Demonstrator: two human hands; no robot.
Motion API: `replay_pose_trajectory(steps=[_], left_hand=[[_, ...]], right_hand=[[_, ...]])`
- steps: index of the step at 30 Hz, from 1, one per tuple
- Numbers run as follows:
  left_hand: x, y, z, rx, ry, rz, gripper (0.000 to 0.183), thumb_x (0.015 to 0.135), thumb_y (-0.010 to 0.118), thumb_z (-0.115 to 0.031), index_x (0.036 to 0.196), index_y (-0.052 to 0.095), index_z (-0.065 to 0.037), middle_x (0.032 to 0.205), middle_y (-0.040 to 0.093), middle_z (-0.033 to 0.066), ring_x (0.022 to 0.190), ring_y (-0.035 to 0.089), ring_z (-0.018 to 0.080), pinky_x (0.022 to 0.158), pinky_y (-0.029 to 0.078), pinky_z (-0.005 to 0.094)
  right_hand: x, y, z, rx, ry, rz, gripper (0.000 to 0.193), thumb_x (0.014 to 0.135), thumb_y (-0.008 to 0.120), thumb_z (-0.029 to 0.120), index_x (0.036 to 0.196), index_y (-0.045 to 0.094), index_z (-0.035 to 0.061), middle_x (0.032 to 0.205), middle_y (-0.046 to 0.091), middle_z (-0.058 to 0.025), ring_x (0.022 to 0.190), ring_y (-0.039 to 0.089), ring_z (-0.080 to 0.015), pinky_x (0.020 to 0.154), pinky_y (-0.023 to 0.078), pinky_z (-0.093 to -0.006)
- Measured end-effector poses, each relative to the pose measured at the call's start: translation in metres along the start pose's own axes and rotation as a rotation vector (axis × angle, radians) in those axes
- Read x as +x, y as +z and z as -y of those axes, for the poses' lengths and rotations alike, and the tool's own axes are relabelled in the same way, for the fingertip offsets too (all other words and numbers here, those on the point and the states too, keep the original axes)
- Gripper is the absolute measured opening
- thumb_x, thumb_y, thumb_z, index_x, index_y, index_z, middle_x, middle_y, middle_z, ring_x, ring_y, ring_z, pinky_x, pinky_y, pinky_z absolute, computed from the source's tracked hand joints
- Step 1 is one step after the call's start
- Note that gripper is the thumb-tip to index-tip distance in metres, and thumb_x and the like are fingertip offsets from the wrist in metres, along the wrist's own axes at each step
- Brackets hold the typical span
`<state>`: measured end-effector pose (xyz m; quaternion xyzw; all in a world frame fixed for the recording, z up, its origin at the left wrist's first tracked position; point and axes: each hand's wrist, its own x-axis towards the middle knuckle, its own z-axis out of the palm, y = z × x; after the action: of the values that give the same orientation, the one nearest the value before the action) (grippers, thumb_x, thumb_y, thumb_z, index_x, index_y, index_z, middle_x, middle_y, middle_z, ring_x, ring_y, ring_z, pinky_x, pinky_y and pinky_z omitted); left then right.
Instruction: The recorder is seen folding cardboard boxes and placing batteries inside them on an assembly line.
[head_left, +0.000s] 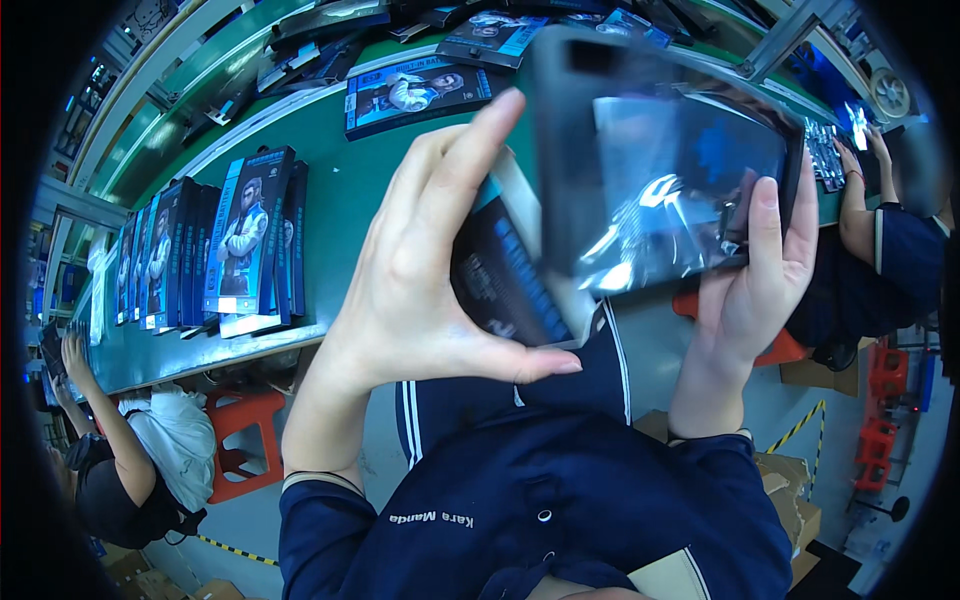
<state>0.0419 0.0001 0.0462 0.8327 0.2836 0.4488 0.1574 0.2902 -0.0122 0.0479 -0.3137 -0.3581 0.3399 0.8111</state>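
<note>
In front of my chest, my left hand (400, 260) is wrapped round a narrow black and blue printed carton (500, 275), thumb below and fingers above. The carton's pale inner edge faces a black tray (556, 190), which is tilted and blurred by motion. My right hand (755, 270) grips that tray at its right side, with the thumb on the front. Glossy clear plastic film (650, 200) lies in the tray over something dark. Whether the tray's left end sits inside the carton or only beside it, I cannot tell.
A row of upright printed boxes (240, 235) stands on the green table (335, 200) at left. Another box (420, 97) lies flat beyond my hands, with more piled behind. Co-workers' hands (80, 365) show at far left and at far right (850, 165). Red stools (245, 440) stand nearby.
</note>
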Motion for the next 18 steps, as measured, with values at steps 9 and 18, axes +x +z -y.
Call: replay_pose_trajectory(steps=[9,18], left_hand=[[0.007,-0.008,-0.014,0.262,0.026,0.092,0.131,0.046,0.091,-0.049,0.148,0.032,0.009,0.132,0.054,0.0226,0.109,0.057,0.0331,0.094,0.044,0.0421],[0.005,0.036,-0.005,-0.073,-0.077,-0.409,0.154,0.051,0.096,-0.051,0.155,-0.009,-0.008,0.133,0.042,0.0123,0.117,0.051,0.0233,0.099,0.043,0.037]], right_hand=[[0.02,0.006,0.042,-0.555,-0.303,0.515,0.054,0.089,0.063,-0.002,0.14,0.047,-0.0055,0.131,0.057,-0.0136,0.115,0.061,-0.0199,0.099,0.051,-0.0296],[-0.01,0.057,0.031,-0.725,-0.868,0.712,0.037,0.092,0.067,0.04,0.094,0.066,0.0033,0.088,0.05,-0.0075,0.075,0.048,-0.0147,0.069,0.041,-0.0268]])
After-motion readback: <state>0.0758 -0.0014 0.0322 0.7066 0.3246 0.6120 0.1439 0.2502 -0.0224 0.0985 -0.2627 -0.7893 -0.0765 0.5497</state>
